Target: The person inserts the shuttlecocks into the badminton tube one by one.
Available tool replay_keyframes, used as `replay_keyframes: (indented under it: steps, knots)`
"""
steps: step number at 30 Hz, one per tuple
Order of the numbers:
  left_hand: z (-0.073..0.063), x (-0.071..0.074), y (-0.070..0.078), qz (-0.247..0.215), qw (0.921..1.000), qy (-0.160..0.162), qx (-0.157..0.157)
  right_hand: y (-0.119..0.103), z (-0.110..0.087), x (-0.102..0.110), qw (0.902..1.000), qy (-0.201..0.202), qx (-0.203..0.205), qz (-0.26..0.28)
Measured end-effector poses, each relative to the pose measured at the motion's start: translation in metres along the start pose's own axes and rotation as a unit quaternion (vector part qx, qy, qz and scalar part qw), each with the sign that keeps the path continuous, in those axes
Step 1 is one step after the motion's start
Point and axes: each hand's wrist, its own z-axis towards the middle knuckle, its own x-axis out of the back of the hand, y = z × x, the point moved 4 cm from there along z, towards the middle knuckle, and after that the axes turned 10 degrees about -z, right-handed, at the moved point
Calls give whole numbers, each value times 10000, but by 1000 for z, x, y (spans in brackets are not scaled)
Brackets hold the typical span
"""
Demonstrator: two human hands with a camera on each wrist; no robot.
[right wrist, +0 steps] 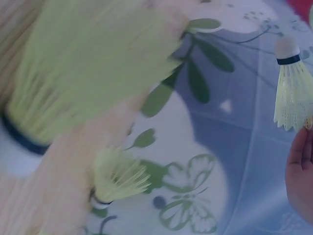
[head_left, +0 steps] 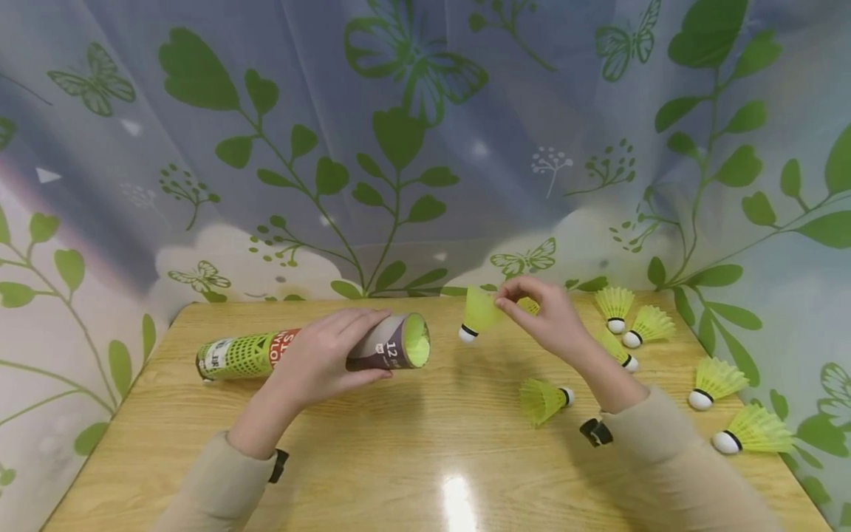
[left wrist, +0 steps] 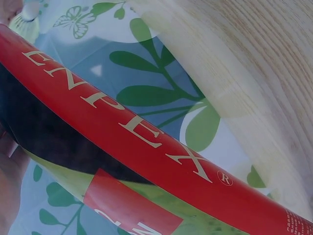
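In the head view my left hand (head_left: 326, 353) grips a shuttlecock tube (head_left: 236, 358) round its middle, over the left part of the table. Its uncovered end (head_left: 417, 340) faces right, with yellow-green showing inside. The left wrist view has the tube's red ENPEX side (left wrist: 112, 115) close up, and part of the hand (left wrist: 10, 181) at the left edge. My right hand (head_left: 552, 323) pinches a yellow shuttlecock (head_left: 480, 314) by the skirt's edge, cork down and to the right of the tube's mouth. That shuttlecock (right wrist: 292, 93) also appears in the right wrist view.
Several yellow shuttlecocks lie on the wooden table (head_left: 372, 458): one (head_left: 541, 400) below the right hand, one (head_left: 617, 349) partly behind the right forearm, others (head_left: 718, 380) along the right side. A leaf-and-butterfly curtain (head_left: 412, 185) hangs behind the table and at its sides.
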Motion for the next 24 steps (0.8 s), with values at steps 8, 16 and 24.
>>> replay_keyframes:
  steps: [8, 16, 24]
  knots:
    - [0, -1, 0, 4, 9999, 74, -86, -28, 0, 1, 9955, 476, 143, 804]
    - [1, 0, 0, 23, 9999, 74, -100, -49, 1, -9, 9874, 581, 550, 1367]
    - [1, 0, 0, 49, 9999, 97, -98, -65, 1, -26, 9819, 757, 1002, 1416]
